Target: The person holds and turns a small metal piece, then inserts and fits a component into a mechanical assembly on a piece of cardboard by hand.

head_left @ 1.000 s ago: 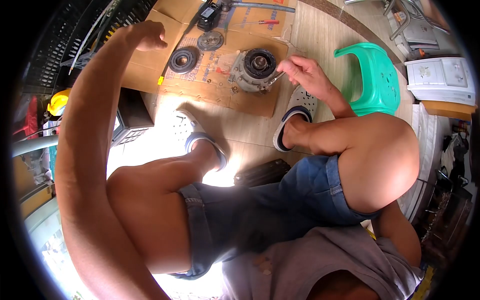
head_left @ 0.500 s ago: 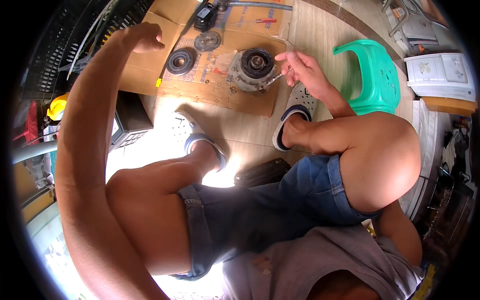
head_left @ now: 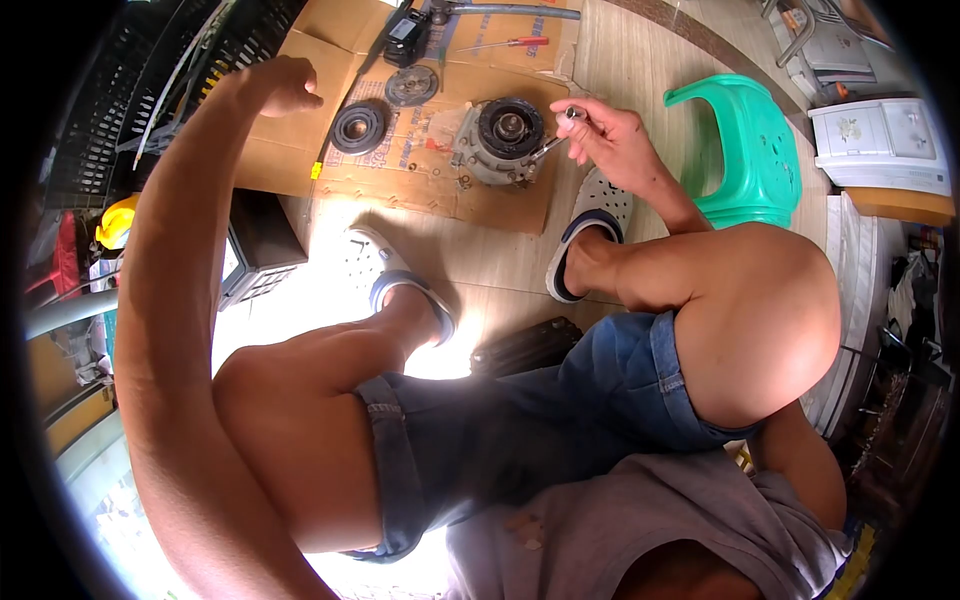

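Observation:
My right hand (head_left: 618, 145) is closed around a silver socket wrench (head_left: 549, 148). The wrench's shaft slants down-left to the edge of a round metal motor housing (head_left: 484, 160) with a black ring and a central hub. Its hollow end shows between my thumb and fingers. On the far left, my left hand (head_left: 288, 88) hangs over the cardboard with its fingers curled in, and nothing shows in it. Nearest to it lie a black ring-shaped part (head_left: 359, 128) and a grey disc (head_left: 412, 86). Small nuts or bolts (head_left: 463, 183) are scattered beside the housing.
Flattened cardboard (head_left: 400, 190) lies under the parts. A red-handled screwdriver (head_left: 530, 41) and a black power-tool battery (head_left: 407, 38) are at the back. A green plastic stool (head_left: 770, 150) stands right. Black crates (head_left: 100, 120) line the left. My shoes (head_left: 372, 262) flank the cardboard's near edge.
My right hand has turned and its fingers have closed more around the wrench, whose hollow end now shows. The left hand stays nearly in place.

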The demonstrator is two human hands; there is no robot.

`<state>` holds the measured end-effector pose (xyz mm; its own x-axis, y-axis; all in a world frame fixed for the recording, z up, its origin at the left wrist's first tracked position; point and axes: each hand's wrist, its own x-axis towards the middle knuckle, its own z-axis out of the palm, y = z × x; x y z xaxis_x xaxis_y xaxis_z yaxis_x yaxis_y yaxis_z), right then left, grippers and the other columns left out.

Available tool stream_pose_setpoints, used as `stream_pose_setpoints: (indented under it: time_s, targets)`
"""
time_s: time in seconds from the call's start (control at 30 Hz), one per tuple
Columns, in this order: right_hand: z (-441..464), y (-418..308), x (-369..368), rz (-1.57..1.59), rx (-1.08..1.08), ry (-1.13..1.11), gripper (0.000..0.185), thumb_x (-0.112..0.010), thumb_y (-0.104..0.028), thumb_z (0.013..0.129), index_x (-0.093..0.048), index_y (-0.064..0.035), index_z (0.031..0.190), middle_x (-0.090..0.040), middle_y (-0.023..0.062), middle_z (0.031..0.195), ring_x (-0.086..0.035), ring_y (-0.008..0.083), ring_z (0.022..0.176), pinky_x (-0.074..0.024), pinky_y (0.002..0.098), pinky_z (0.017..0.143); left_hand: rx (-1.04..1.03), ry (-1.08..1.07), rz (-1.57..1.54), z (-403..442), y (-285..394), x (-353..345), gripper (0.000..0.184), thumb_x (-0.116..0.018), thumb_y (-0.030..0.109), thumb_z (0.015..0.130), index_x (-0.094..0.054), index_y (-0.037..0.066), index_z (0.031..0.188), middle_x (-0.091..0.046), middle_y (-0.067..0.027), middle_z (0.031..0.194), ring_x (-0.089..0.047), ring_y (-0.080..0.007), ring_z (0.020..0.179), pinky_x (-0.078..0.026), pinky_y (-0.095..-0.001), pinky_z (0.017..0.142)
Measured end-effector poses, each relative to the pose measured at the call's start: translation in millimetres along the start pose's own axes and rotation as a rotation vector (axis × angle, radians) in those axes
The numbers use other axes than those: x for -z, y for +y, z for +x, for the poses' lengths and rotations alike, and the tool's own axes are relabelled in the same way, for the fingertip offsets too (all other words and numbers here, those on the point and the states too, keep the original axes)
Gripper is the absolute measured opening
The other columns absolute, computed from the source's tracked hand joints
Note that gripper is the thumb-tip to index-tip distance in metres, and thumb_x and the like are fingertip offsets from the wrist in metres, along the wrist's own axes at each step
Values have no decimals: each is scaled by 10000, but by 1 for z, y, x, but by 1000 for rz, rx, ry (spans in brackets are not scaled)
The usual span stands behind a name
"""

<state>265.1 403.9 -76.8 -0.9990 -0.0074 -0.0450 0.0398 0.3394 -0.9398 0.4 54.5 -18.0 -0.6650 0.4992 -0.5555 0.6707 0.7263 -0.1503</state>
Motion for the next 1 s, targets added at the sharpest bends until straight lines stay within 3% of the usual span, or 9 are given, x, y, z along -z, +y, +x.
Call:
stream_pose_setpoints:
  time_s: [0.23, 0.33, 0.63, 1.0]
  targets:
    - [0, -2, -14, 2, -63, -150, 260, -597, -178, 996, -635, -10, 1190, -676, 40, 887, -611, 68, 701, -546, 241, 621, 3, -21, -7, -1, 5, 4, 511, -633, 380, 888, -624, 29, 1260, -645, -197, 1242, -611, -327, 1177, -487, -410, 990]
    - [1, -1, -18, -4, -69, -145, 258, -621, -179, 974, -654, -8, 1166, -695, 49, 835, -636, 78, 686, -562, 245, 631, 2, -10, -10, -3, 7, 5, 500, -626, 373, 897, -624, 28, 1258, -645, -197, 1243, -609, -326, 1180, -486, -410, 992]
    - [4, 2, -23, -39, -94, -199, 267, -605, -197, 994, -638, 12, 1156, -677, 49, 882, -655, 100, 733, -566, 265, 633, 19, -9, -15, -4, 11, 7, 496, -620, 370, 901, -621, 33, 1265, -638, -188, 1261, -601, -326, 1192, -477, -412, 1005]
    - [2, -6, -25, 23, -90, -241, 331, -545, -186, 1020, -552, -4, 1296, -684, 94, 979, -681, 157, 783, -586, 298, 701, 24, 1, -15, -4, 4, 4, 515, -629, 393, 887, -615, 55, 1275, -629, -167, 1280, -580, -317, 1222, -473, -406, 1014]
